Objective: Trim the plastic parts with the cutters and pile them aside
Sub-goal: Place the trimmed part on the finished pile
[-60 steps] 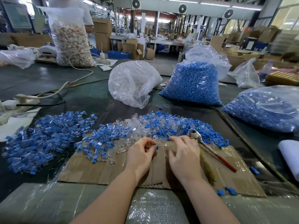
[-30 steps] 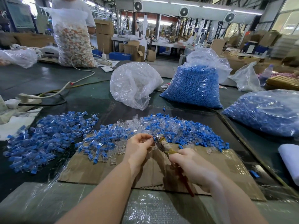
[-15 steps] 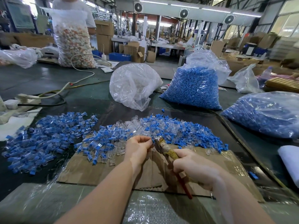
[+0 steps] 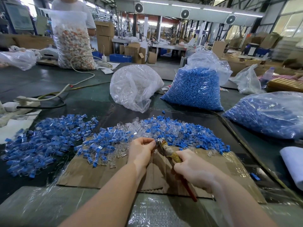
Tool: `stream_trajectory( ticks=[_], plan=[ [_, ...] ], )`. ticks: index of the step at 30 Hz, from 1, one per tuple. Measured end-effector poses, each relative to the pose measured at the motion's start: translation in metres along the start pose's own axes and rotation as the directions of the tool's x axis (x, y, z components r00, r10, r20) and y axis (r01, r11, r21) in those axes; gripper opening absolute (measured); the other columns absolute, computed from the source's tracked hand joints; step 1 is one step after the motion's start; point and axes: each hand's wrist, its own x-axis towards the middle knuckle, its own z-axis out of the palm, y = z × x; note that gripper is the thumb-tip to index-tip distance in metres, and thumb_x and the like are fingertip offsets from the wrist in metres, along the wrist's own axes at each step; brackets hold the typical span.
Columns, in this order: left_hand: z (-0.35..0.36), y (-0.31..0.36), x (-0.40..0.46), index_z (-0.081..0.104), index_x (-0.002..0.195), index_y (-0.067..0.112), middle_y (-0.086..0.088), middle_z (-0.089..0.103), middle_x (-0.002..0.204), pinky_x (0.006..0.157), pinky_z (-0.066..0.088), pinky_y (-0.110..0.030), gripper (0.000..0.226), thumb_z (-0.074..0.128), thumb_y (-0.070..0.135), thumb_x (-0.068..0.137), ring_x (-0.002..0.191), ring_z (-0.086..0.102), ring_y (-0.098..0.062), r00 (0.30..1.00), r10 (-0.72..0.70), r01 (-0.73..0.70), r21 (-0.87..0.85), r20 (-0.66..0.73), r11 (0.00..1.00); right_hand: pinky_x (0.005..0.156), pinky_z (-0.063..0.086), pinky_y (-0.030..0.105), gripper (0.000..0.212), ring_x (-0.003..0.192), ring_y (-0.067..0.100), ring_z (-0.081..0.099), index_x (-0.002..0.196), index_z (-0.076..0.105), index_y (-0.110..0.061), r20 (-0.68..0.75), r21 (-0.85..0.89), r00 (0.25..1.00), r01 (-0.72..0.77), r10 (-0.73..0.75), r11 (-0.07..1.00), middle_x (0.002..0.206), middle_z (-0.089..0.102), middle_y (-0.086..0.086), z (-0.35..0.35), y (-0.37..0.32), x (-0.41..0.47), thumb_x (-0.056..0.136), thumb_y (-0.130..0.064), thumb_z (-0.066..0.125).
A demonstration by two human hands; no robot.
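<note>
Factory worktop, cardboard sheet (image 4: 101, 174) at near edge. My left hand (image 4: 141, 151) pinches small part at cutters (image 4: 165, 147) head; right hand (image 4: 195, 171) grips handles. Untrimmed parts heap (image 4: 164, 130) behind cardboard.

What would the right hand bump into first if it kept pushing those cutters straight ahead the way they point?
Most likely the left hand: the cutters gripped by the right hand already have their head at its fingertips. Beyond lies the pile of blue and clear parts.
</note>
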Motion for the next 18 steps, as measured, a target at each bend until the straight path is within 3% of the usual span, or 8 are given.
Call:
stream_trajectory(
  ticks=[4, 6, 9, 10, 12, 14, 18],
  plan=[
    [0.001, 0.001, -0.001, 0.063, 0.087, 0.008, -0.01, 0.065, 0.075, 0.048, 0.051, -0.023, 0.009, 0.057, 0.001, 0.089, 0.057, 0.062, -0.014, 1.0, -0.001, 0.0, -0.011, -0.015, 1.0, 0.057, 0.041, 0.026, 0.014, 0.062, 0.019, 0.053, 0.074, 0.054, -0.01, -0.045, 0.037, 0.999, 0.025, -0.023, 0.999, 0.071, 0.057, 0.007, 0.003, 0.002, -0.001, 0.083, -0.002, 0.047],
    [0.0, 0.001, -0.002, 0.062, 0.086, 0.009, -0.012, 0.065, 0.081, 0.05, 0.053, -0.026, 0.01, 0.055, 0.002, 0.09, 0.063, 0.063, -0.017, 1.0, -0.013, 0.013, -0.023, -0.014, 1.0, 0.056, 0.047, 0.025, 0.012, 0.06, 0.017, 0.059, 0.076, 0.057, -0.012, -0.049, 0.157, 0.999, 0.022, -0.014, 0.987, 0.07, 0.062, 0.006, 0.004, 0.003, -0.002, 0.081, -0.002, 0.053],
    [-0.003, 0.002, -0.003, 0.062, 0.084, 0.011, -0.01, 0.064, 0.08, 0.052, 0.051, -0.023, 0.012, 0.057, 0.002, 0.089, 0.064, 0.06, -0.016, 0.999, 0.015, -0.014, 0.012, -0.039, 1.0, 0.048, 0.044, 0.018, 0.026, 0.054, 0.006, 0.059, 0.096, 0.063, -0.014, -0.101, 0.321, 0.994, -0.005, 0.039, 0.947, 0.069, 0.064, -0.001, 0.006, 0.009, 0.001, 0.076, 0.002, 0.059],
    [-0.006, 0.002, -0.002, 0.062, 0.083, 0.013, -0.007, 0.064, 0.078, 0.053, 0.048, -0.02, 0.012, 0.058, 0.003, 0.089, 0.063, 0.058, -0.014, 0.996, 0.061, -0.056, 0.065, -0.065, 0.996, 0.051, 0.046, 0.017, 0.032, 0.06, 0.005, 0.06, 0.105, 0.061, -0.013, -0.166, 0.291, 0.985, -0.001, 0.051, 0.957, 0.077, 0.065, 0.0, 0.007, 0.014, 0.005, 0.077, 0.001, 0.06],
    [-0.015, 0.005, 0.0, 0.06, 0.081, 0.018, 0.0, 0.062, 0.077, 0.054, 0.044, -0.013, 0.014, 0.059, 0.007, 0.089, 0.067, 0.058, -0.011, 0.968, 0.222, -0.183, 0.276, -0.118, 0.944, 0.077, 0.052, 0.028, 0.043, 0.09, 0.015, 0.059, 0.122, 0.055, -0.012, -0.343, 0.078, 0.937, -0.038, 0.062, 0.996, 0.102, 0.061, 0.005, 0.007, 0.027, 0.014, 0.08, -0.007, 0.062],
    [-0.028, 0.01, 0.003, 0.061, 0.084, 0.021, 0.007, 0.061, 0.076, 0.053, 0.04, -0.009, 0.011, 0.058, 0.011, 0.09, 0.067, 0.056, -0.007, 0.907, 0.398, -0.286, 0.492, -0.138, 0.822, 0.096, 0.042, 0.038, 0.054, 0.111, 0.022, 0.047, 0.135, 0.045, -0.016, -0.473, -0.132, 0.879, -0.141, 0.062, 0.981, 0.117, 0.055, 0.005, 0.004, 0.041, 0.019, 0.084, -0.022, 0.064],
    [-0.057, 0.015, 0.017, 0.07, 0.097, 0.014, 0.005, 0.052, 0.087, 0.062, 0.033, -0.013, 0.014, 0.058, 0.01, 0.09, 0.077, 0.05, -0.011, 0.794, 0.594, -0.325, 0.733, -0.132, 0.597, 0.105, 0.031, 0.036, 0.063, 0.124, 0.024, 0.038, 0.142, 0.036, -0.021, -0.599, -0.316, 0.798, -0.314, 0.068, 0.895, 0.13, 0.049, 0.006, 0.0, 0.067, 0.024, 0.087, -0.04, 0.061]
  ],
)
